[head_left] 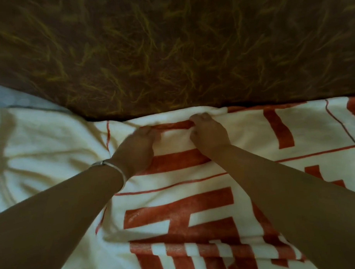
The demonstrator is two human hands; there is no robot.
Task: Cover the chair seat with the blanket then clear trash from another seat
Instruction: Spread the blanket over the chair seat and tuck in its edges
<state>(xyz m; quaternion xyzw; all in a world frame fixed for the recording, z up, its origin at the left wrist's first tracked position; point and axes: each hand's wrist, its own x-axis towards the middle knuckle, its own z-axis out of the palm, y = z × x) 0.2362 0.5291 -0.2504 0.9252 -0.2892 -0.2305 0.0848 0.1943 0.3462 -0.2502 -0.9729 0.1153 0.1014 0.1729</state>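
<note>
**Left grip** (138,147): forearm enters from the lower left and reaches forward and up. Back of the hand faces the camera. Fingers (146,129) curl down and pinch a raised fold of the blanket (174,180). Thin metal bracelet (115,166) on the wrist.

**Right grip** (209,134): forearm enters from the lower right, angled inward. Knuckles up, fingers curled over the same fold near the blanket's far edge, pinching it. The two grips sit just beside each other, with a short ridge of cloth stretched between them.

**Markings:** large red-orange block shapes, letter-like, set inside thin red ruled lines. None can be read as a word. No label or brand shows.

**Blanket:** soft fleece, cream ground, red-orange print. It lies spread across the lower half of the view, its far edge touching the foot of the backrest (169,54). The left part is plain cream and gathered into radiating creases beside the left wrist. The right and near parts lie flatter, and one folded layer crosses the near edge. Whatever lies under the blanket is hidden.

**Backrest:** dark brown upholstery with wispy yellow streaks, filling the upper half.

**Other:** a pale grey cloth (10,96) shows at the far left, between the backrest and the blanket's corner.
</note>
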